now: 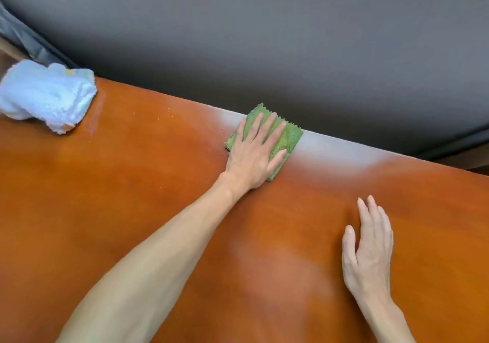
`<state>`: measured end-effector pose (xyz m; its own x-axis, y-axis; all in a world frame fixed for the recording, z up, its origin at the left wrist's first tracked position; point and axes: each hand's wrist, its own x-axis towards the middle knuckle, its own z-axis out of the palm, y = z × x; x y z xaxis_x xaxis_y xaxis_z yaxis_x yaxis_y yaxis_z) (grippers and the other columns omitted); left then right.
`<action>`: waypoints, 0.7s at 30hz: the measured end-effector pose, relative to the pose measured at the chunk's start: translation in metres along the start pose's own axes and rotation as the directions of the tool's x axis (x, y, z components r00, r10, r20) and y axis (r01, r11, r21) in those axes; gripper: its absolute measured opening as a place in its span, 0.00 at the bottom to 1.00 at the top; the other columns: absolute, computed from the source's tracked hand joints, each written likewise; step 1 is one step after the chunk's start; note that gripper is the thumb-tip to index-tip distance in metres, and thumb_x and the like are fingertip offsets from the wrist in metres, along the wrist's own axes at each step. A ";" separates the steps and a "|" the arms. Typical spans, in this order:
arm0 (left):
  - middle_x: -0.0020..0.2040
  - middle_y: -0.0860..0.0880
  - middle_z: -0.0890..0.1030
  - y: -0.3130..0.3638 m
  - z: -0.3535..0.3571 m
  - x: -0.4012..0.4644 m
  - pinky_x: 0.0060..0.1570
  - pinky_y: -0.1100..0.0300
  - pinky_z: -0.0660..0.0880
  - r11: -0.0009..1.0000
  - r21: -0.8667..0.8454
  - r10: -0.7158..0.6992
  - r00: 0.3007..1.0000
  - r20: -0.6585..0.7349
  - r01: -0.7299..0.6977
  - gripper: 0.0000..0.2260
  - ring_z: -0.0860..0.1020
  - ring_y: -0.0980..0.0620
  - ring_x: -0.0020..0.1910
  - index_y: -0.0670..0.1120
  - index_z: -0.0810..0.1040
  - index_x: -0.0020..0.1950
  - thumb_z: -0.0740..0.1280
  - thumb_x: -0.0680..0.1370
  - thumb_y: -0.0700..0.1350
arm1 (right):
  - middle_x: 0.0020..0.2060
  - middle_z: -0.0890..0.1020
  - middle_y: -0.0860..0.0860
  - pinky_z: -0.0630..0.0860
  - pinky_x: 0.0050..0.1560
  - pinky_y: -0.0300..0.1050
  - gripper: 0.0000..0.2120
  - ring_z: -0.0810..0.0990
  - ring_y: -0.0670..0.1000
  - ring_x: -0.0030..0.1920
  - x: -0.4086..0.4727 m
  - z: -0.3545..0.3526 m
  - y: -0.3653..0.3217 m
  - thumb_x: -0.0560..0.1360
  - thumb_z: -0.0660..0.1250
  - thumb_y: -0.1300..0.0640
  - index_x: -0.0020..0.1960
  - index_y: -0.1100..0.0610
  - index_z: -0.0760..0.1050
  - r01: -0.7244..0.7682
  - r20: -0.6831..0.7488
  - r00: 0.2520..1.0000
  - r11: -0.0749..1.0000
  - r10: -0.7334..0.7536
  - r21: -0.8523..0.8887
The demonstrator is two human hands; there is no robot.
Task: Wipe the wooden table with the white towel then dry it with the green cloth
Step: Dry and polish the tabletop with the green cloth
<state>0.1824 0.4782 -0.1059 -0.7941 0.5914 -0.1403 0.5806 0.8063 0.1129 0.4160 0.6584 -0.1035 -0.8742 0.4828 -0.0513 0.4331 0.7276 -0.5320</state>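
The glossy orange-brown wooden table [132,183] fills most of the view. My left hand [254,152] lies flat, fingers spread, pressing the folded green cloth [289,137] onto the table at its far edge. My right hand [369,247] rests open on the bare wood nearer to me, holding nothing. The crumpled white towel [47,95] lies at the table's far left corner, well away from both hands. Small water droplets dot the wood beside the towel.
A dark grey padded surface [291,38] runs beyond the table's far edge. A dark fabric strip [23,38] shows at the upper left. A pale glare patch [341,152] lies on the wood right of the cloth.
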 end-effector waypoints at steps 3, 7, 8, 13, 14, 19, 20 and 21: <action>0.82 0.45 0.56 -0.012 0.007 -0.041 0.77 0.39 0.47 0.995 0.002 0.096 0.995 -0.018 -0.096 0.29 0.51 0.42 0.81 0.50 0.58 0.82 0.47 0.83 0.60 | 0.78 0.62 0.54 0.50 0.78 0.49 0.26 0.57 0.55 0.79 0.003 0.022 -0.032 0.82 0.50 0.50 0.78 0.56 0.61 0.016 -0.015 1.000 1.000 -0.016 0.011; 0.82 0.46 0.55 0.018 0.032 -0.156 0.77 0.38 0.51 0.879 0.011 0.476 0.879 0.038 -0.477 0.29 0.49 0.42 0.81 0.51 0.57 0.82 0.52 0.83 0.61 | 0.79 0.62 0.54 0.52 0.78 0.51 0.26 0.57 0.55 0.79 0.011 0.044 -0.070 0.82 0.50 0.51 0.78 0.57 0.61 0.019 -0.055 0.998 0.998 -0.015 0.062; 0.82 0.47 0.55 0.017 0.035 -0.183 0.77 0.38 0.51 0.852 0.024 0.521 0.852 0.058 -0.522 0.28 0.49 0.43 0.81 0.52 0.56 0.82 0.50 0.83 0.61 | 0.79 0.62 0.54 0.53 0.78 0.52 0.26 0.57 0.55 0.79 0.013 0.048 -0.078 0.82 0.50 0.51 0.78 0.57 0.61 0.018 -0.052 0.999 0.998 -0.015 0.060; 0.82 0.48 0.57 -0.048 0.033 -0.209 0.75 0.40 0.55 0.919 0.017 0.394 0.919 -0.005 -0.394 0.30 0.55 0.45 0.81 0.53 0.58 0.81 0.53 0.81 0.63 | 0.78 0.63 0.54 0.51 0.79 0.52 0.25 0.59 0.56 0.79 0.014 0.078 -0.116 0.82 0.51 0.51 0.78 0.56 0.62 0.099 -0.003 0.995 0.994 -0.099 -0.049; 0.81 0.48 0.59 -0.064 0.031 -0.197 0.74 0.39 0.55 0.954 0.003 0.300 0.954 -0.024 -0.300 0.30 0.56 0.45 0.80 0.52 0.60 0.81 0.55 0.81 0.62 | 0.78 0.64 0.54 0.49 0.79 0.51 0.25 0.59 0.56 0.79 0.013 0.085 -0.122 0.82 0.51 0.51 0.78 0.56 0.62 0.108 0.001 0.994 0.989 -0.109 -0.096; 0.81 0.45 0.58 -0.118 0.013 -0.114 0.76 0.37 0.51 0.975 -0.111 -0.204 0.976 -0.082 0.194 0.30 0.55 0.42 0.80 0.49 0.60 0.81 0.52 0.81 0.60 | 0.77 0.67 0.54 0.51 0.79 0.52 0.25 0.62 0.57 0.77 0.013 0.098 -0.134 0.81 0.52 0.52 0.76 0.57 0.67 0.074 -0.055 0.994 0.966 -0.090 -0.247; 0.82 0.44 0.57 -0.119 0.011 -0.096 0.77 0.37 0.50 0.957 -0.125 -0.274 0.958 -0.087 0.262 0.30 0.54 0.41 0.81 0.48 0.59 0.81 0.51 0.81 0.59 | 0.77 0.67 0.54 0.52 0.79 0.53 0.24 0.62 0.57 0.77 0.014 0.098 -0.133 0.81 0.53 0.53 0.76 0.57 0.68 0.070 -0.062 0.994 0.966 -0.088 -0.247; 0.82 0.43 0.56 -0.116 0.008 -0.079 0.77 0.37 0.48 0.940 -0.134 -0.328 0.941 -0.086 0.315 0.30 0.53 0.40 0.81 0.47 0.58 0.81 0.50 0.81 0.59 | 0.76 0.67 0.54 0.52 0.79 0.53 0.24 0.62 0.57 0.77 0.014 0.098 -0.132 0.81 0.54 0.53 0.75 0.57 0.68 0.067 -0.069 0.994 0.965 -0.087 -0.252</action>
<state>0.1793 0.3383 -0.1162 -0.9528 0.2916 -0.0848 0.2713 0.9428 0.1938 0.3251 0.5208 -0.1168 -0.8913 0.4504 0.0530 0.4153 0.8576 -0.3035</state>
